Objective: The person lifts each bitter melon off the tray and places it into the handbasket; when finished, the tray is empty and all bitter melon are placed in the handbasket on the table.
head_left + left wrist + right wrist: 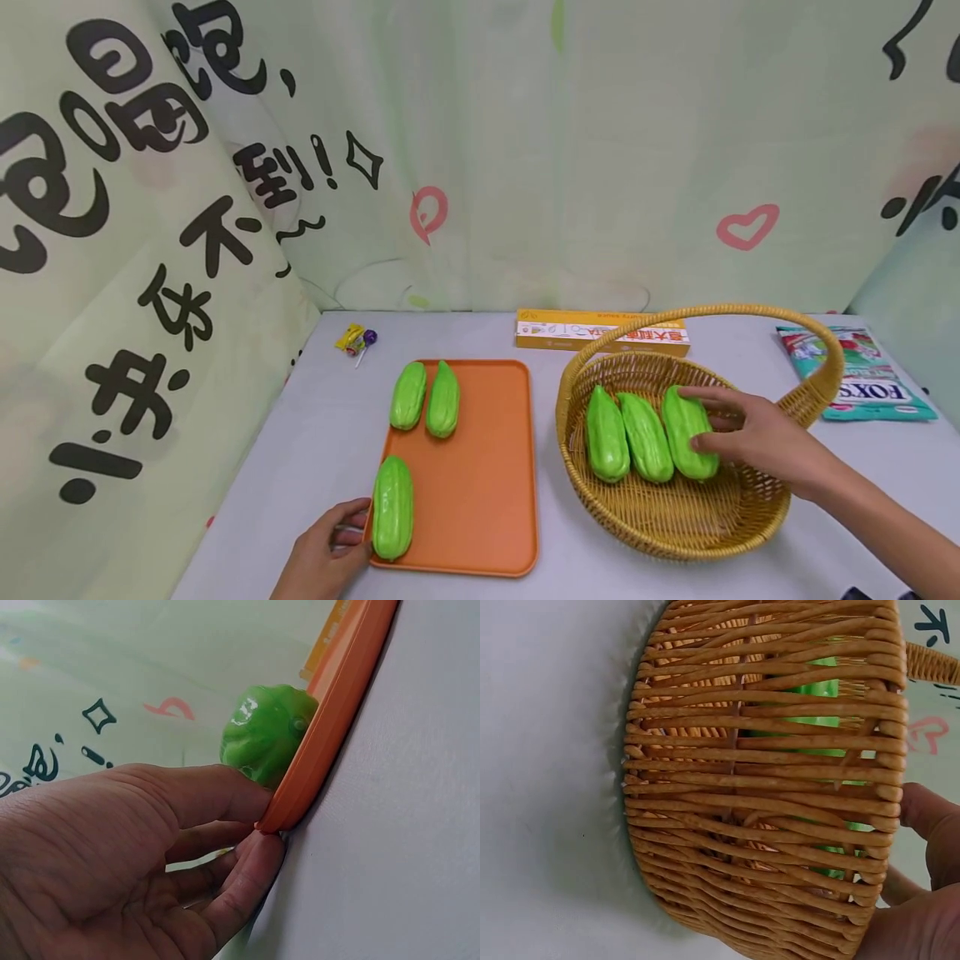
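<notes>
My left hand (328, 550) pinches the near left edge of an orange tray (476, 467), thumb above the rim and fingers under it, as the left wrist view shows. Three ribbed light-green gourds lie on the tray: a near gourd (393, 508) beside that hand and two at the far left. At the right, a wicker basket (675, 546) with an arched handle holds three more gourds side by side. My right hand (757, 433) reaches in and grips the rightmost gourd (684, 433) between thumb and fingers. The basket wall partly hides this hand (922, 900) in the right wrist view.
A yellow box (562, 329) lies behind the basket, and a teal FOX'S packet (862, 375) lies right of it. Small candies (351, 339) and a lollipop (369, 337) are at the back left. Printed cloth walls stand behind and left.
</notes>
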The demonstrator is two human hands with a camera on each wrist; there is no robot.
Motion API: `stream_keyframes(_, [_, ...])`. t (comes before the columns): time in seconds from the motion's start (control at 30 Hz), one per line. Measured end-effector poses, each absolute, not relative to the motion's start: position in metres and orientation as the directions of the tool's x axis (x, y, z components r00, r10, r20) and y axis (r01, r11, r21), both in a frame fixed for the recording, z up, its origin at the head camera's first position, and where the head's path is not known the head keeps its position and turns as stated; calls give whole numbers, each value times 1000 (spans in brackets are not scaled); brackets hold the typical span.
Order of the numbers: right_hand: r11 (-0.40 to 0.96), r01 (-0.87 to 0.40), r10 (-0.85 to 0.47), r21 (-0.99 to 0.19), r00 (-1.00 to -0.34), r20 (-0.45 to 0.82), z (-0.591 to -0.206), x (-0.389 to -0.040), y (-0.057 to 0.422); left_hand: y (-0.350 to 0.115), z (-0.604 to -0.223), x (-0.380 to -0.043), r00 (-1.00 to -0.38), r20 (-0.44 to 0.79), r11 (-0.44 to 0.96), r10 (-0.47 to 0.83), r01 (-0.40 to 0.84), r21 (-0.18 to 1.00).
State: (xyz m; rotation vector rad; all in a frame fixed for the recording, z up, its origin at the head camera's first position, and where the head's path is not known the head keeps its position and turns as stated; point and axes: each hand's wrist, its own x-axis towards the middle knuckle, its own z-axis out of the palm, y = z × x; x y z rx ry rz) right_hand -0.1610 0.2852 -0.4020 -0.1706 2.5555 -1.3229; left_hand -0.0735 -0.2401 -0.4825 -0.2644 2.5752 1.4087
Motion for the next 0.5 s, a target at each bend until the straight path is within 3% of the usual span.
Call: stream_keyframes(0.5, [602,42,-238,-798,-944,-229,-408,-171,285,-240,-482,-74,-967,-247,529,-58,-240,814])
